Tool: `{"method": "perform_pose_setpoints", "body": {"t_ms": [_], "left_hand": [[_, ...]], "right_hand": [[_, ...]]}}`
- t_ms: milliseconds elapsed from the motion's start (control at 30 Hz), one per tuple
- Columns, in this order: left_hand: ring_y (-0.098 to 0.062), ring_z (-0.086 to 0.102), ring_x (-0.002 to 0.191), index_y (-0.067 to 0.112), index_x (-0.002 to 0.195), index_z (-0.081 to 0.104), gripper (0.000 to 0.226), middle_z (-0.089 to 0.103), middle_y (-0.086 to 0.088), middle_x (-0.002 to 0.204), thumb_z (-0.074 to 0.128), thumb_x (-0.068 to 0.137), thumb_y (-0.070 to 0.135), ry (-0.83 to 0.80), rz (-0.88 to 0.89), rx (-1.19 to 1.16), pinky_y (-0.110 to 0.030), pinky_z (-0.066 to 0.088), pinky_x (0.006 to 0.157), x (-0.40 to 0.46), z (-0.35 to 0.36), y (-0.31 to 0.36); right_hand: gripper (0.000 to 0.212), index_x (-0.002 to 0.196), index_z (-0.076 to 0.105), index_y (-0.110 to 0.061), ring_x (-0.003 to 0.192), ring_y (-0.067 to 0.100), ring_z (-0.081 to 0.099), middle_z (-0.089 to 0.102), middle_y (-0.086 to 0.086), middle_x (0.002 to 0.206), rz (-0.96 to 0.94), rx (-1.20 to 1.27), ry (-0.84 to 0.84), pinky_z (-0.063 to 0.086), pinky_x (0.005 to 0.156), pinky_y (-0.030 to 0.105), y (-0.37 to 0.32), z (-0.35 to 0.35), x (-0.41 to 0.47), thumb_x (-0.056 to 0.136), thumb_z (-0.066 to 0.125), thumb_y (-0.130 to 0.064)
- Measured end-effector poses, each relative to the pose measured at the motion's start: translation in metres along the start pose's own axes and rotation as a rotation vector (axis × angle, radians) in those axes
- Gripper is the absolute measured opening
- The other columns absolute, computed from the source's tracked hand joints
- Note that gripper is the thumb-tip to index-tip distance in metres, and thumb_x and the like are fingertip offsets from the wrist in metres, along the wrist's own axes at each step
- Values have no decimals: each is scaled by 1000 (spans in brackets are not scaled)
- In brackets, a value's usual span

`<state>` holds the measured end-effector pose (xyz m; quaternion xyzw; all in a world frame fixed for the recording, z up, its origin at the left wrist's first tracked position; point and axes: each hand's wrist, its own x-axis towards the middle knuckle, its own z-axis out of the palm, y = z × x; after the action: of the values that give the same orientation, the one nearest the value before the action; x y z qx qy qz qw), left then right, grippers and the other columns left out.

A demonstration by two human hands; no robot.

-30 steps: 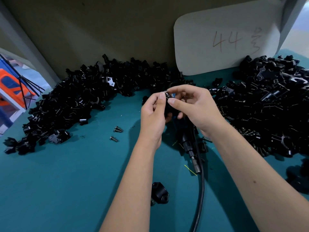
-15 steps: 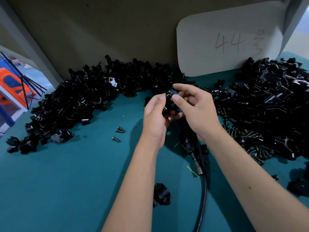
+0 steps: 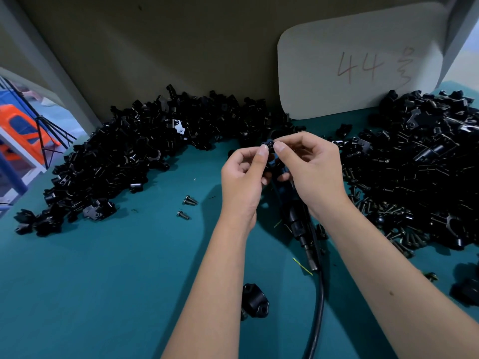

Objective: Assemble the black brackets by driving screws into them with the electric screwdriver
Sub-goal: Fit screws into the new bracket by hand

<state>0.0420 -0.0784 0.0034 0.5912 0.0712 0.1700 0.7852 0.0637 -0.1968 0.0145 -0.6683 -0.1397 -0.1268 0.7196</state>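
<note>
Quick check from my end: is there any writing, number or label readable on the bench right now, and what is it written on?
"44": handwritten in faint red on the pale rounded card leaning against the back wall.
One handwritten character to the right of the "44" on that card: too scrawled to read for certain.
No readable marking on the black brackets, the loose screws or the electric screwdriver.

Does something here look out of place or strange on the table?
Two loose screws lie on the green mat, apart from the piles, and one lone bracket sits near the cable. Otherwise nothing looks damaged.
</note>
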Motion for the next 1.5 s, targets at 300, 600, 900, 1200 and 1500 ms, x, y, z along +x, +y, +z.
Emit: {"method": "perform_pose_setpoints", "body": {"t_ms": [300,600,900,1200,1500], "left_hand": [[-13,67,87,14,103,72,14,72,1,89,78,91,19,-95,-20,-73,-29,56,74,0,-7,0],[-29,70,100,11,98,77,33,76,-14,102,86,66,12,-119,-9,-146,-49,57,98,-1,-11,2],[-24,70,95,14,95,78,27,75,-11,98,82,70,8,-206,-12,-153,-29,59,81,-3,-13,7],[-18,73,82,4,102,71,34,73,-14,95,80,70,11,-175,-130,-187,-28,60,71,-4,-11,10],[-20,73,84,4,102,71,30,73,-14,94,78,73,10,-206,-117,-172,-28,60,72,-3,-14,10]], "right_hand": [[10,94,81,-28,82,8,70,76,-3,86,12,50,-67,56,59,26,-3,-7,3,93,75,-20],[15,100,83,-22,81,10,71,79,6,92,79,77,-193,59,68,25,-8,-15,7,94,75,-10],[9,87,79,-15,87,24,68,74,12,91,179,232,-221,58,88,45,-11,-15,6,89,78,-6],[12,102,77,-7,92,28,66,73,21,100,170,210,-253,58,83,47,-9,-17,7,97,68,-3],[7,95,80,-11,92,25,69,76,16,95,177,189,-246,59,91,45,-10,-16,6,92,74,-7]]}}
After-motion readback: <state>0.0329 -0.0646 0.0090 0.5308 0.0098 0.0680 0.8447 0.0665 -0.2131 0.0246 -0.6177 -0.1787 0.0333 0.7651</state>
